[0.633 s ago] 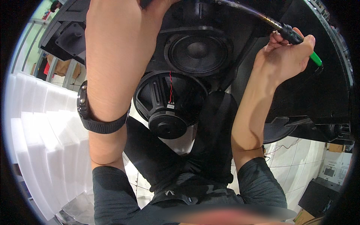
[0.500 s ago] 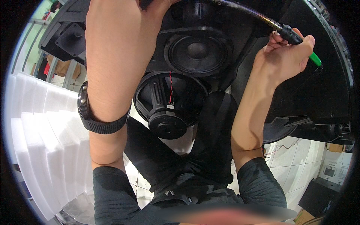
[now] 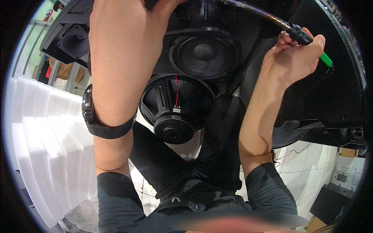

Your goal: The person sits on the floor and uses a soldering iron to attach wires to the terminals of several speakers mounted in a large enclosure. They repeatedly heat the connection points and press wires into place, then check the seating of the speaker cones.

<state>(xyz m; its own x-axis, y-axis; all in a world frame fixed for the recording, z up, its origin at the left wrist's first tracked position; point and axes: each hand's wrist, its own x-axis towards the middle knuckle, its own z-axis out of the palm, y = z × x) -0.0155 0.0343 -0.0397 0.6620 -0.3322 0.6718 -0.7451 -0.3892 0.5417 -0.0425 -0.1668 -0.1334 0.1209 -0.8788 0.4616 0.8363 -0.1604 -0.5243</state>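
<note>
My right hand (image 3: pixel 293 58) is closed round the black and green handle of a soldering iron (image 3: pixel 268 16). Its metal barrel points up and left, and the tip lies past the top edge. At the upper left my left hand (image 3: pixel 128 23) reaches over a black speaker cabinet (image 3: pixel 252 35); its fingers are cut off by the top edge, so any hold is hidden. Between the arms, a round speaker cone (image 3: pixel 204 54) is set in the cabinet. Below it a large speaker driver (image 3: pixel 173 130) shows its magnet side, with a thin red wire (image 3: pixel 177 89) running to its terminal.
White foam sheets (image 3: pixel 50 155) stand in a row at the left. Another black cabinet with a square horn (image 3: pixel 74 42) is at the upper left. On the right, another speaker cone (image 3: pixel 291 134), thin wires, and a white carton (image 3: pixel 345 171) lie beyond my arm, over a tiled floor.
Very little differs. My left wrist has shifted slightly to the right, while my right hand keeps the soldering iron in nearly the same place.
</note>
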